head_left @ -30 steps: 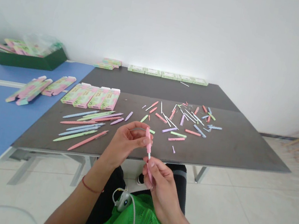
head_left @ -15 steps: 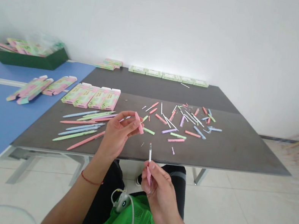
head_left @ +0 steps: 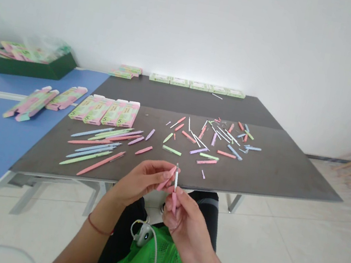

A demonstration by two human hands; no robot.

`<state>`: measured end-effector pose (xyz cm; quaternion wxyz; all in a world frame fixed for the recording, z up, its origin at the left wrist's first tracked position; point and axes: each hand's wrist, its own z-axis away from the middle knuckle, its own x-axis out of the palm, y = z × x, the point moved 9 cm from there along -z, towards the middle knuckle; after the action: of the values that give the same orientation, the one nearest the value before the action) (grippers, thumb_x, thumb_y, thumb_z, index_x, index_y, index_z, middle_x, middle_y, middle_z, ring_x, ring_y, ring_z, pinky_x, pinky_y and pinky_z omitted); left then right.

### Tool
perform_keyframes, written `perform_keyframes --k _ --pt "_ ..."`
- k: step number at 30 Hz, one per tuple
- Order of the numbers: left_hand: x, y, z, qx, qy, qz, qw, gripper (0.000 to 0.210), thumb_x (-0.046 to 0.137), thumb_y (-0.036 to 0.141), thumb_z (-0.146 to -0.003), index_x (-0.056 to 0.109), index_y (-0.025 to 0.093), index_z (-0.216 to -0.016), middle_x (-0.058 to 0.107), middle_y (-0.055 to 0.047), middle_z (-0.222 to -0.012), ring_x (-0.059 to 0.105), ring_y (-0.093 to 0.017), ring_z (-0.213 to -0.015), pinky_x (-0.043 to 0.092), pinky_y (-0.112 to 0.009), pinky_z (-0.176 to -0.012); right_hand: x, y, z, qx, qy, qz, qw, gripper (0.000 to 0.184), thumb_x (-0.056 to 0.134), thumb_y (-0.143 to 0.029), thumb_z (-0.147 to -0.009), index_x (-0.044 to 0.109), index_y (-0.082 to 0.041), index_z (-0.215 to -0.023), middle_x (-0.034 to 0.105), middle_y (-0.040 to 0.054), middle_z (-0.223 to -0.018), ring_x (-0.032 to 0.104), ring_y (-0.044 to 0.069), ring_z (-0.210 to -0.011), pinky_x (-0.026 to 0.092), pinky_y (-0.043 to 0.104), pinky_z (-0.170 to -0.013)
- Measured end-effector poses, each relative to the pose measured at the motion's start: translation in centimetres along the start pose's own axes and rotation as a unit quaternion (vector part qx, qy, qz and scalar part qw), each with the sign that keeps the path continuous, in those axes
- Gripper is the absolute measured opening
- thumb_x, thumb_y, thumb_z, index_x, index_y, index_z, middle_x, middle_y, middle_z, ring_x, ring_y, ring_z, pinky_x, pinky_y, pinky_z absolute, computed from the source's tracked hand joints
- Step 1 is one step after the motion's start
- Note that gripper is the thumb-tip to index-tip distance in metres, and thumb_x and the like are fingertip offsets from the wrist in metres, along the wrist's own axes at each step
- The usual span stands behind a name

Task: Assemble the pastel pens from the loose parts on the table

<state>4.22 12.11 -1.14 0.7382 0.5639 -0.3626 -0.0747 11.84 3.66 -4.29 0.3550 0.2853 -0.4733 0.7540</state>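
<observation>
My left hand (head_left: pixel 143 179) pinches a pink pen barrel (head_left: pixel 166 179) between thumb and fingertips, tilted beside the upright refill. In my right hand (head_left: pixel 185 217) is a pink pen tip section (head_left: pixel 174 201) with a white refill (head_left: pixel 176 179) rising out of it. Both hands are close together just off the table's front edge, and the barrel's upper end is beside the refill's top; whether they touch I cannot tell. Left of the hands lie several whole pens (head_left: pixel 102 161) in pink, blue, green and purple. A loose pink pen part (head_left: pixel 143 150) lies just beyond my left hand.
Scattered barrels, refills and small pen parts (head_left: pixel 209 151) cover the dark table's (head_left: pixel 267 166) right middle. Printed boxes (head_left: pixel 104 111) lie at the left, with more boxes (head_left: pixel 197 85) along the wall. A green bin (head_left: pixel 33 69) and unfolded cartons (head_left: pixel 33 102) are on the blue table.
My left hand has come down and right with the pink barrel, from above the table to beside the refill. My right hand stays nearly in place. The view has shifted slightly.
</observation>
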Motion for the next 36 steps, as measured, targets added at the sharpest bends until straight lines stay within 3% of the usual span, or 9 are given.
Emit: perform_keyframes --k 6,16,24,28,32,34,36 --pt "1.4 -1.4 -0.4 -0.012 -0.032 0.087 0.996 0.023 0.089 0.03 -0.085 0.083 0.015 -0.102 0.066 -0.002 -0.075 0.057 -0.008 -0.065 0.046 -0.018 -0.061 0.7 -0.1 0.2 0.03 -0.024 -0.018 0.999 0.027 0.085 -0.038 -0.084 0.073 -0.014 -0.08 0.051 -0.0036 -0.062 0.029 0.005 -0.049 0.022 0.017 -0.044" --pt "1.3 -1.3 -0.4 -0.009 -0.023 0.05 0.998 0.025 0.088 0.033 -0.085 0.082 0.014 -0.099 0.064 -0.001 -0.075 0.054 -0.009 -0.065 0.045 -0.019 -0.062 0.1 0.1 -0.2 0.022 -0.022 0.009 0.999 0.03 0.086 -0.041 -0.085 0.07 -0.015 -0.085 0.049 -0.0062 -0.061 0.025 0.003 -0.046 0.018 0.017 -0.043" --pt "1.4 -1.6 -0.7 -0.013 -0.024 0.019 0.999 0.026 0.086 0.036 -0.086 0.075 0.013 -0.087 0.06 -0.001 -0.076 0.053 -0.009 -0.066 0.045 -0.02 -0.063 -0.3 -0.3 -0.5 0.0 -0.001 0.007 1.0 0.036 0.089 -0.044 -0.082 0.073 -0.012 -0.082 0.058 -0.0018 -0.064 0.038 0.005 -0.05 0.029 0.018 -0.046" --pt "1.1 -1.1 -0.7 0.01 0.009 0.007 1.0 0.028 0.083 0.04 -0.089 0.073 0.014 -0.09 0.059 0.0 -0.077 0.052 -0.009 -0.067 0.045 -0.02 -0.065 0.1 -0.8 -0.5 -0.011 -0.023 0.03 0.999 0.034 0.083 -0.046 -0.089 0.077 -0.013 -0.089 0.061 0.0004 -0.069 0.042 0.007 -0.054 0.031 0.02 -0.05" --pt "0.2 0.3 -0.5 0.076 0.056 -0.061 0.994 0.029 0.076 0.044 -0.095 0.071 0.016 -0.094 0.065 -0.001 -0.081 0.058 -0.012 -0.073 0.049 -0.023 -0.072 0.4 -2.2 -0.3 -0.074 -0.056 0.1 0.991 0.024 0.084 -0.039 -0.09 0.081 -0.016 -0.096 0.062 0.0001 -0.071 0.046 0.009 -0.061 0.035 0.021 -0.057" --pt "-0.9 1.3 -0.1 0.121 0.097 -0.143 0.978 0.028 0.07 0.045 -0.099 0.069 0.017 -0.1 0.069 -0.003 -0.081 0.065 -0.016 -0.079 0.052 -0.027 -0.079 0.4 -2.9 -0.2 -0.114 -0.074 0.143 0.98 0.022 0.085 -0.039 -0.09 0.082 -0.018 -0.095 0.064 0.0005 -0.072 0.049 0.01 -0.064 0.038 0.023 -0.061" --pt "-2.5 2.4 0.6 0.164 0.154 -0.255 0.94 0.026 0.068 0.044 -0.101 0.069 0.018 -0.103 0.075 -0.006 -0.087 0.07 -0.02 -0.089 0.054 -0.032 -0.087 0.4 -3.6 -0.3 -0.148 -0.101 0.176 0.968 0.019 0.086 -0.039 -0.088 0.083 -0.021 -0.093 0.068 0.0014 -0.074 0.054 0.013 -0.067 0.043 0.026 -0.066"
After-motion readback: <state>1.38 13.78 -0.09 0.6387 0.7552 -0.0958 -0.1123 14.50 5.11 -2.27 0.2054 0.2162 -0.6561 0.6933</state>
